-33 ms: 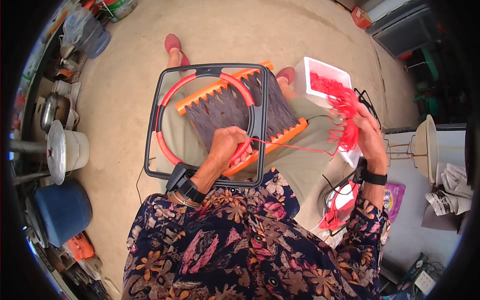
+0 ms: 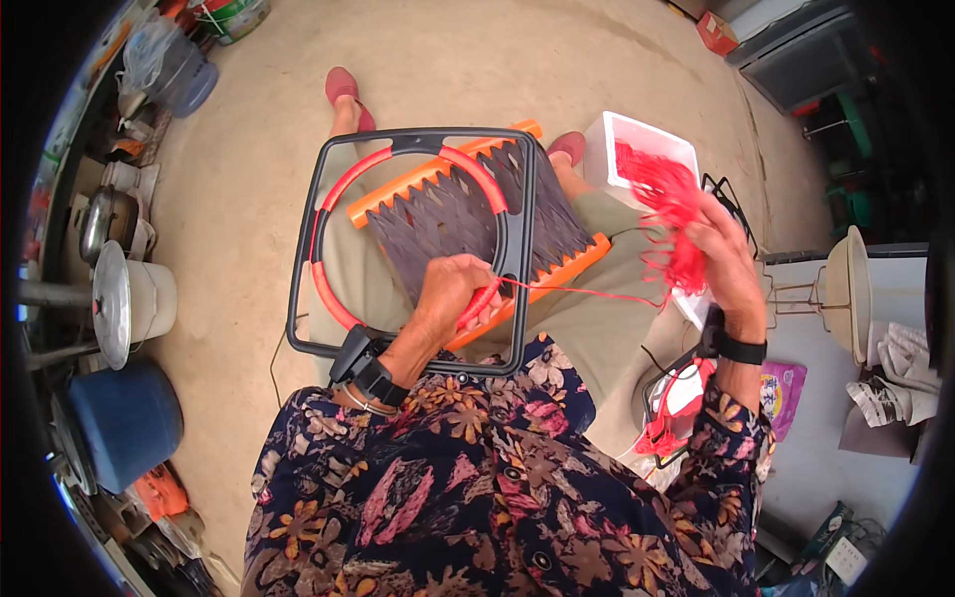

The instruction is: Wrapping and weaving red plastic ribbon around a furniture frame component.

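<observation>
On my lap rests a black square frame (image 2: 529, 239) with a round ring inside it. Red cord wrapping (image 2: 331, 297) covers much of the ring, with bare black stretches between. My left hand (image 2: 446, 300) is closed round the wrapped lower right part of the ring. From there a single red strand (image 2: 597, 294) runs rightward. My right hand (image 2: 726, 261), raised at the right, grips a loose, curly bundle of red cord (image 2: 672, 219). Behind the frame lies an orange-edged rack (image 2: 582, 261) laced with dark grey bands.
A white box (image 2: 597, 159) holding more red cord stands beyond my right knee. A black-rimmed container (image 2: 652, 398) with red and white material sits by my right forearm. Pots (image 2: 111, 298) and a blue bucket (image 2: 124, 413) line the left side. A purple packet (image 2: 786, 393) lies at right.
My right hand has shifted slightly up and to the left with the red cord bundle. The left hand and the frame stay in place.
</observation>
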The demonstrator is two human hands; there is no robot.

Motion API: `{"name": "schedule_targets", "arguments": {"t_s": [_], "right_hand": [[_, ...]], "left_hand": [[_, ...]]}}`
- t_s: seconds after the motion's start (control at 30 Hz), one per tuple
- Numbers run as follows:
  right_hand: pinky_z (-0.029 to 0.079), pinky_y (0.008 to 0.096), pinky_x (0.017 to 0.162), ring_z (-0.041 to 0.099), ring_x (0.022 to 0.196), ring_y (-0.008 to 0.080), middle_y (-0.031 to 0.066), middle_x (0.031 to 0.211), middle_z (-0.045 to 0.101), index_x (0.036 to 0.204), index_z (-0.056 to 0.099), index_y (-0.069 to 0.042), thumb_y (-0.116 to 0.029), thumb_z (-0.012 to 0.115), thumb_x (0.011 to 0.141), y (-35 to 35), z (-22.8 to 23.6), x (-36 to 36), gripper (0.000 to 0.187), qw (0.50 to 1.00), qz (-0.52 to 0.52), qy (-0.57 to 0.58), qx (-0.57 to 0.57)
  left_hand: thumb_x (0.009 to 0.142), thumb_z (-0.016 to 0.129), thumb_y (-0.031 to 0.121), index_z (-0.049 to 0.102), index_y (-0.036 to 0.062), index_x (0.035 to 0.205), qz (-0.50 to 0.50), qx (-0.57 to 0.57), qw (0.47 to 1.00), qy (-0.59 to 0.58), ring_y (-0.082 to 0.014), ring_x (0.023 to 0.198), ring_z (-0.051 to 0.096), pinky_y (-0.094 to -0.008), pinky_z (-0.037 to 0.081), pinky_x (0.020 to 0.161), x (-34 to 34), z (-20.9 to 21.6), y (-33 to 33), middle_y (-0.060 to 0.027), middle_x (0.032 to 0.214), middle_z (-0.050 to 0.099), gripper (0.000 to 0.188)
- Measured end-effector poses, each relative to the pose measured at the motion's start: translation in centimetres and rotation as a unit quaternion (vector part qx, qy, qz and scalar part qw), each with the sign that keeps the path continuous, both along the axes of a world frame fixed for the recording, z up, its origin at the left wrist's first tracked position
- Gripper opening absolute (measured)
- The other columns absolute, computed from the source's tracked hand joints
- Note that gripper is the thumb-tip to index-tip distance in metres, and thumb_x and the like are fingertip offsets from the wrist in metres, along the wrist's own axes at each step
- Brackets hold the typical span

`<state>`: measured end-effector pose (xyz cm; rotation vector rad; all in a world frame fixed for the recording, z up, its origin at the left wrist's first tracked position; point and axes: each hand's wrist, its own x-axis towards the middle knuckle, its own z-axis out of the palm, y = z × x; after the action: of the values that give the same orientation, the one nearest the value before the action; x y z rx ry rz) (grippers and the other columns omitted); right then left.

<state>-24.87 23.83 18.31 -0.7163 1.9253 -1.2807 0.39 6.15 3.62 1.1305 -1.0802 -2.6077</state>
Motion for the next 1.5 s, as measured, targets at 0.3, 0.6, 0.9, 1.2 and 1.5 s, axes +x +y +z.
{"name": "schedule_targets", "arguments": {"t_s": [0.3,0.6,0.9,1.2,1.5], "right_hand": [[0.046,0.0369,0.071,0.059,0.085,0.0234,0.0055,0.085,0.06,0.101,0.061,-0.004,0.002,0.059,0.077,-15.9,-5.1,9.1,0.024,0.827,0.361,0.413,-0.123],[0.049,0.0354,0.068,0.061,0.065,0.0221,0.0091,0.072,0.065,0.084,0.067,-0.001,-0.002,0.056,0.077,-16.4,-10.8,9.1,0.013,0.859,0.485,0.161,0.006],[0.047,0.0308,0.059,0.063,0.07,0.0142,0.0054,0.073,0.064,0.076,0.064,-0.003,-0.015,0.066,0.083,-12.7,-4.4,8.3,0.015,0.922,0.315,0.226,-0.015],[0.041,0.0381,0.081,0.062,0.075,0.0206,0.0045,0.069,0.063,0.074,0.068,-0.01,-0.011,0.06,0.074,-14.8,-10.0,11.5,0.009,0.622,0.47,0.618,0.097],[0.045,0.041,0.076,0.064,0.069,0.0239,0.0086,0.066,0.064,0.067,0.065,-0.01,-0.012,0.061,0.071,-14.7,-13.5,11.3,0.005,0.625,0.482,0.611,0.057]], "left_hand": [[0.085,0.054,0.0,0.057,-0.0061,0.092,-0.061,-0.04,0.997,0.004,-0.0138,0.039,0.053,-0.0232,0.034,0.03,0.3,0.5,1.6,-0.0143,0.065,0.063,0.01],[0.087,0.058,0.005,0.058,-0.0053,0.092,-0.079,-0.04,0.995,-0.038,-0.0124,0.04,0.053,-0.023,0.035,0.031,0.1,0.8,1.5,-0.0108,0.061,0.062,0.012],[0.089,0.061,0.008,0.062,-0.0007,0.084,0.041,-0.108,0.993,-0.016,-0.0103,0.045,0.054,-0.0224,0.04,0.039,-2.7,0.7,-4.6,-0.0074,0.065,0.062,0.01],[0.08,0.063,0.005,0.065,-0.0016,0.07,0.068,-0.349,0.931,-0.083,-0.0127,0.06,0.055,-0.029,0.044,0.055,-3.4,-4.8,-5.1,-0.005,0.065,0.06,0.012],[0.076,0.064,0.0,0.064,-0.0021,0.072,0.079,-0.315,0.942,-0.085,-0.0104,0.058,0.051,-0.0272,0.042,0.053,-3.6,-5.4,-5.3,-0.0013,0.066,0.058,0.004]]}}
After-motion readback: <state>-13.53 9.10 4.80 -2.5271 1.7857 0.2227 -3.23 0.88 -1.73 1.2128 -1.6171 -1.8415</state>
